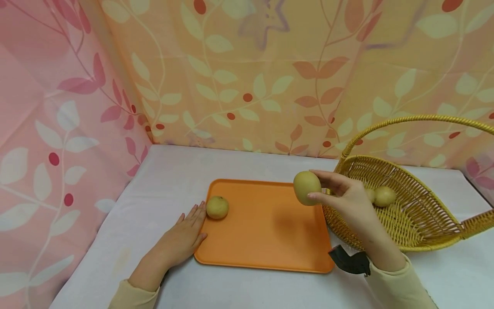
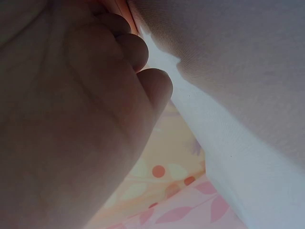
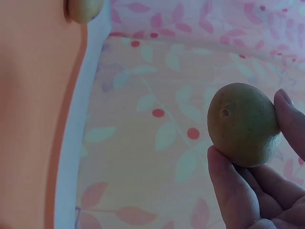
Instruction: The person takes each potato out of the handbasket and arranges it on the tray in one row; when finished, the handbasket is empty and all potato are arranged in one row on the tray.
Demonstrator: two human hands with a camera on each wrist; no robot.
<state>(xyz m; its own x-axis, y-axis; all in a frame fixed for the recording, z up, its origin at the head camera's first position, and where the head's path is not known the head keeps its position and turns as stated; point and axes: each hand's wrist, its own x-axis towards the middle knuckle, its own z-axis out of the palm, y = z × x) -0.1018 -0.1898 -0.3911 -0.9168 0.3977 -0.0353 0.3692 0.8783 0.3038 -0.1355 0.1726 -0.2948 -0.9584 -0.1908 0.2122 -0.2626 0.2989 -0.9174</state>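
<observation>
My right hand (image 1: 347, 197) pinches a round yellow-green pear (image 1: 307, 188) between thumb and fingers, up over the right side of an orange tray (image 1: 262, 240). In the right wrist view the pear (image 3: 243, 124) shows a small brown blossom end and faint specks. A second pear (image 1: 217, 207) sits on the tray near its left rim. My left hand (image 1: 179, 236) lies with straight fingers along that rim, fingertips close beside the second pear. Only the palm side and curved fingertips of the left hand (image 2: 95, 95) show in the left wrist view.
A golden wicker basket (image 1: 432, 206) with a tall handle stands right of the tray, partly behind my right forearm. Pears (image 1: 384, 196) lie inside it. White cloth (image 1: 170, 171) covers the table, and floral fabric (image 1: 247, 77) hangs behind and at the left.
</observation>
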